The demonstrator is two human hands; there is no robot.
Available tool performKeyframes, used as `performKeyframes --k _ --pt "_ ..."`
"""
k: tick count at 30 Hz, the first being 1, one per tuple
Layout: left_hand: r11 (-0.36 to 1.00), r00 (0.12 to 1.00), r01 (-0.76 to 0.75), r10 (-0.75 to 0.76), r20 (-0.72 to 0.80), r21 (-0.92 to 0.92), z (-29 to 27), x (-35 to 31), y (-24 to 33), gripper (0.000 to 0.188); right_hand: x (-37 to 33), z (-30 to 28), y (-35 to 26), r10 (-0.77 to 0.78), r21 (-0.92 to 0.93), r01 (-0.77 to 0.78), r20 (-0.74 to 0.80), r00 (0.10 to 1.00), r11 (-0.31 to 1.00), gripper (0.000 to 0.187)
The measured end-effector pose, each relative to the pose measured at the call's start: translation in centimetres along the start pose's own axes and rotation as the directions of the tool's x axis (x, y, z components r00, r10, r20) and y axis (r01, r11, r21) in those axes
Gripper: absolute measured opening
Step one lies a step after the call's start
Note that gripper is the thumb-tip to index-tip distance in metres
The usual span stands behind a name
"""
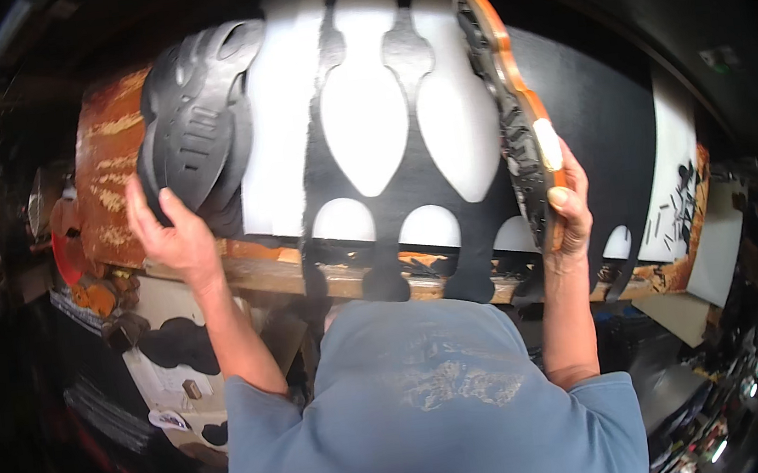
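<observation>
Up on the right, an orange-and-black sole-shaped block is held on its edge by the right hand, gripped near its lower end, with the thumb pressed to the near side and the fingers wrapped behind. Its long axis is run nearly straight away from the body, tilted slightly left at the top; the far end is pointed toward the back of the bench, the near end toward the person. The dark, ridged face is turned left, the orange side right.

Across to the left, black sole-shaped pieces are piled, their long axis slanted from upper right to lower left. At their near edge the left hand is spread wide, thumb well apart from fingers; whether any weight is taken by it cannot be told.

Between the two, a black sheet is laid over a white board, and by two long openings the white is exposed, their tapered ends directed at the body.
</observation>
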State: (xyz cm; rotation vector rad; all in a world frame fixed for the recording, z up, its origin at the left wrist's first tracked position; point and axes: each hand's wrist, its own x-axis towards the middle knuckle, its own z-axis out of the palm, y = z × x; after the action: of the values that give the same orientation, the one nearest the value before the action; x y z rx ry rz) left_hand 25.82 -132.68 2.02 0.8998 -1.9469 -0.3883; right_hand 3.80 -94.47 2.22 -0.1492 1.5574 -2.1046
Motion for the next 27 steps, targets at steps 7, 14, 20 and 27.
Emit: performKeyframes --k 7,14,20,27 --pt "0.890 0.802 0.016 0.261 0.538 -0.456 10.0 -3.5 11.8 0.040 -0.2 -0.1 0.2 -0.022 0.095 0.019 0.035 0.999 0.995 0.102" --pt "0.790 0.454 -0.536 0.567 0.687 -0.298 22.6 -8.4 22.1 0.065 -2.5 -2.6 -1.2 -0.155 0.157 0.170 -0.105 0.982 0.973 0.102" --pt "0.549 0.124 -0.533 0.804 0.582 -0.644 17.0 -15.2 24.8 0.074 -2.6 -6.2 -2.6 -0.252 0.066 0.261 -0.125 0.960 0.963 0.095" --pt "0.532 -0.006 -0.019 0.847 0.532 -0.847 8.8 -14.0 20.4 0.048 -1.5 -6.3 -2.3 -0.293 -0.255 0.273 -0.041 0.955 0.927 0.086"
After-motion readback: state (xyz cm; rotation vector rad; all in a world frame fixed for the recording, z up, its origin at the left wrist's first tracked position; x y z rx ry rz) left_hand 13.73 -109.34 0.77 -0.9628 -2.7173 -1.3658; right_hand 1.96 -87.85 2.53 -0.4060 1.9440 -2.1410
